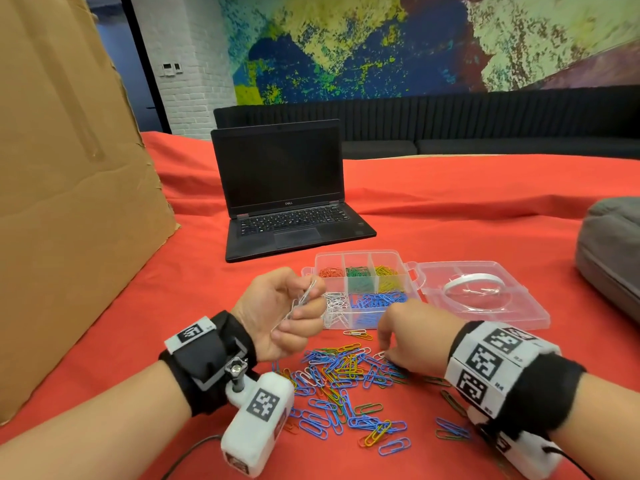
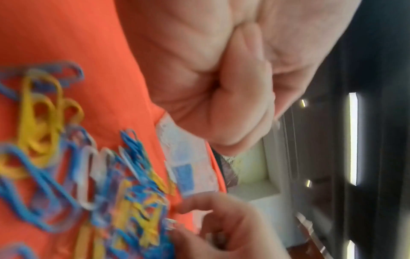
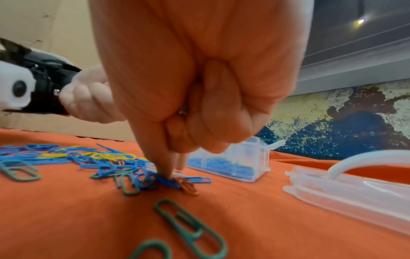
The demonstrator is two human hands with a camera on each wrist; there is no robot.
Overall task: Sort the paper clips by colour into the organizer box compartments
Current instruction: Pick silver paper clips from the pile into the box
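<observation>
many loose coloured wire paper clips (image 1: 346,386) lie on the red cloth, just before the clear plastic organizer box (image 1: 360,292). left hand (image 1: 284,313) grips a white clip bundle (image 1: 300,301). right hand (image 3: 177,105), fingers curled, presses 1 fingertip into the pile; some clips seem held inside. tangled clips may lift together and mix colours.

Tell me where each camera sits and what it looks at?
Head: on the head, looking down at both hands, left hand, right hand, and the organizer box.
Left wrist: along the left palm, at the loose paper clips.
Right wrist: low, along the right fingers touching clips.
All three share the box and clips.
</observation>
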